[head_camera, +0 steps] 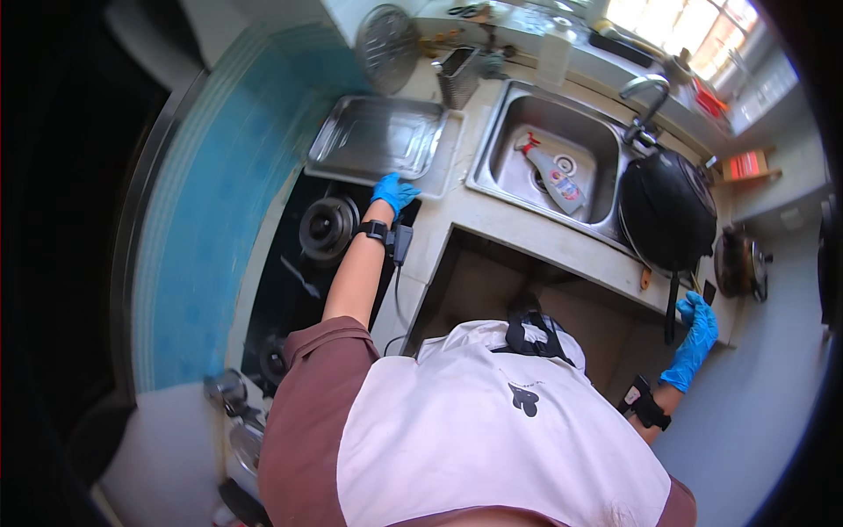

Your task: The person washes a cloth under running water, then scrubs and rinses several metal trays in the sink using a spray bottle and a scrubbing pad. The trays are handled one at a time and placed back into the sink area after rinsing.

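My left hand [395,193], in a blue glove, is at the front rim of a shallow metal tray [379,135]. Its fingers overlap the rim, and whether they grip it is hidden. The metal tray rests on a wider white tray [446,172] beside the gas hob [309,290]. Over by the counter's right end is my right hand [699,329], also gloved in blue, with its fingers bent. It is close to the handle of a black frying pan [670,204]; I cannot tell whether it holds anything. A spray bottle [554,176] lies inside the steel sink [527,118].
Behind the sink rise a chrome faucet [644,112] and a white pump bottle [556,49]. A perforated metal utensil holder [457,78] and a round metal lid [387,49] stand near the tray. A lidded pot [739,262] is at far right. Below the counter is an open recess [500,283].
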{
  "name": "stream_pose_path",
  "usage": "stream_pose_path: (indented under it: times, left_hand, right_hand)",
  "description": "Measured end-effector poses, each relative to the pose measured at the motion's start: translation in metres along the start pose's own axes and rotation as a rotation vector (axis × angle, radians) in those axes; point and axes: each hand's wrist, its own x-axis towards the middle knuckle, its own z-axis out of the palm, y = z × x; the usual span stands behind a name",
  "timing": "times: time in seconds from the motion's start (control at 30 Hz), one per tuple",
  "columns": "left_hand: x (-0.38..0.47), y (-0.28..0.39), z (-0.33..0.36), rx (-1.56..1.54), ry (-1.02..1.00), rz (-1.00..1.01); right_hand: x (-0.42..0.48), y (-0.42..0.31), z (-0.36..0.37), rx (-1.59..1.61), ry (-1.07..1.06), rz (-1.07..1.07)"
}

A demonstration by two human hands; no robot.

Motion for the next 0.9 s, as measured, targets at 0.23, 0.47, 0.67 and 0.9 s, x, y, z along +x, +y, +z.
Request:
stream_pose_path:
  times: [0.23,0.47,0.67,0.9]
  left_hand:
    - [0.093,-0.016,-0.028,-0.064,0.037,0.173]
    - [0.003,-0.006,-0.035,-0.235,-0.246,0.305]
    - [-0.128,-0.009,0.016,-0.411,-0.266,0.158]
    - [-0.228,-0.013,0.056,0.024,-0.288,0.186]
  right_hand:
    - [0.006,0.01,-0.02,-0.008,0.101,0.088]
    - [0.085,0.024,0.031,0.072,-0.115,0.11]
    - [0.14,0.024,0.092,0.122,-0.405,0.191]
    - [0.161,0.019,0.151,0.145,-0.658,0.295]
